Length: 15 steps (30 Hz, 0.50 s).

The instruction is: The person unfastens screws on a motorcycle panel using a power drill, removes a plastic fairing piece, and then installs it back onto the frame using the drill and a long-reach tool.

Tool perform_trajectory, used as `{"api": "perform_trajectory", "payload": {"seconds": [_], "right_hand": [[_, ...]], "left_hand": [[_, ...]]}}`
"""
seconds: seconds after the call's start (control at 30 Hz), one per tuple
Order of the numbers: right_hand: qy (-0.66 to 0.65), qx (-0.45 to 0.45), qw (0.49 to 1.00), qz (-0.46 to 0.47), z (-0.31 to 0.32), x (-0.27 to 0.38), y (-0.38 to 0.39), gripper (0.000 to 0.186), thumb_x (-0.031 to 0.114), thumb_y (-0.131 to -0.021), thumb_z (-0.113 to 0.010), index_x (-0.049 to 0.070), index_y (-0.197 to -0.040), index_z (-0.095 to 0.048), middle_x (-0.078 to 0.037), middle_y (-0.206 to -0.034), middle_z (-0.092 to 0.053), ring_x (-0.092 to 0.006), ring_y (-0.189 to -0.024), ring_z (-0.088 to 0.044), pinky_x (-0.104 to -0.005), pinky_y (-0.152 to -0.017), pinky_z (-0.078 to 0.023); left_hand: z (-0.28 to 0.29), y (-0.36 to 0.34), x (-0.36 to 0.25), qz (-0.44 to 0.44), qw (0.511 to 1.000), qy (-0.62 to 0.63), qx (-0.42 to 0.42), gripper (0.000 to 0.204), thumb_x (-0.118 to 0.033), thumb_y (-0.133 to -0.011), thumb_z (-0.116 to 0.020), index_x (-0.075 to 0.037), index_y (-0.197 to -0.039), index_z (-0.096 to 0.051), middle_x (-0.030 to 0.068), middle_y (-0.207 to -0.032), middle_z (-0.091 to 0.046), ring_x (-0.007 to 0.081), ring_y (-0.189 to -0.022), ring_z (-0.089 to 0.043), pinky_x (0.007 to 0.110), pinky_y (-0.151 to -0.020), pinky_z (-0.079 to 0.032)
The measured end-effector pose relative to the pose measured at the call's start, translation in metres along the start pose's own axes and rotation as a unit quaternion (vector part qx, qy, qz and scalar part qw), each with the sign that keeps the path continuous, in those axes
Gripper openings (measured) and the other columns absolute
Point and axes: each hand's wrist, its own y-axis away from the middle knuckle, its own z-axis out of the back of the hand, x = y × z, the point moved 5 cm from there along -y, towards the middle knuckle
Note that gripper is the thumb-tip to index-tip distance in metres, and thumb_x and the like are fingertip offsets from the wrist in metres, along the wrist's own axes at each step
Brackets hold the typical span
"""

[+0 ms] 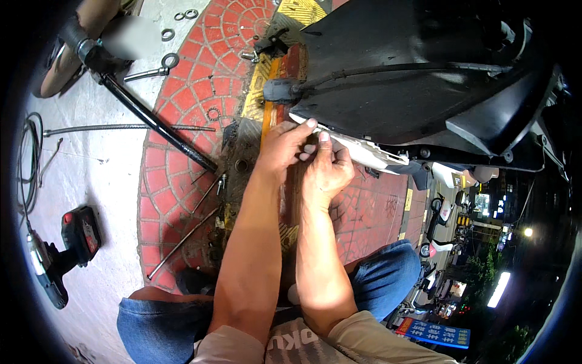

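Note:
My left hand (282, 148) and my right hand (327, 167) are together at the lower edge of a tipped black scooter body (412, 79). Their fingertips pinch at a white plastic trim strip (364, 151) along that edge. Whatever small part sits between the fingers is hidden. A black cable (388, 71) runs across the scooter's underside from a grey fitting (280, 90) just above my left hand. My knees in blue jeans (388, 276) are below the hands.
A cordless drill (60, 255) lies at the left on the pale pavement. A long black tube (154, 124), thin metal rods (182, 239), an eye bolt (151, 71) and washers (185, 14) lie on the red brick paving. Another person's arm (79, 36) is at the top left.

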Motion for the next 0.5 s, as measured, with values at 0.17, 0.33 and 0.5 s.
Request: {"api": "perform_trajectory", "payload": {"seconds": [0.17, 0.33, 0.5], "right_hand": [[0.002, -0.03, 0.999, -0.013, 0.003, -0.006, -0.003, 0.025, 0.013, -0.097, -0.074, -0.007, -0.083, -0.069, -0.005, -0.072, -0.07, -0.007, -0.064, -0.057, -0.0252, -0.058, -0.047], [0.031, -0.024, 0.999, 0.001, 0.003, 0.012, 0.0, 0.026, 0.013, -0.094, -0.078, -0.009, -0.081, -0.07, -0.006, -0.073, -0.071, -0.0088, -0.065, -0.058, -0.0277, -0.06, -0.049], [0.147, -0.013, 0.986, 0.071, 0.014, 0.011, -0.01, 0.028, 0.017, -0.089, -0.081, -0.006, -0.078, -0.068, -0.009, -0.068, -0.07, -0.012, -0.061, -0.056, -0.0324, -0.06, -0.049]], "left_hand": [[-0.004, 0.003, -0.008, -0.054, 0.992, -0.062, 0.095, 0.021, -0.026, -0.097, -0.07, -0.005, -0.096, -0.071, 0.0009, -0.083, -0.066, 0.0102, -0.072, -0.061, 0.026, -0.067, -0.052], [0.001, 0.005, -0.011, -0.051, 0.994, -0.088, 0.047, 0.019, -0.02, -0.096, -0.069, -0.001, -0.096, -0.072, 0.0022, -0.081, -0.066, 0.0116, -0.071, -0.063, 0.027, -0.066, -0.053], [-0.007, 0.009, -0.01, -0.021, 0.998, -0.06, 0.017, 0.017, -0.019, -0.094, -0.071, -0.003, -0.092, -0.072, 0.0031, -0.081, -0.067, 0.0126, -0.07, -0.063, 0.028, -0.065, -0.052]]}}
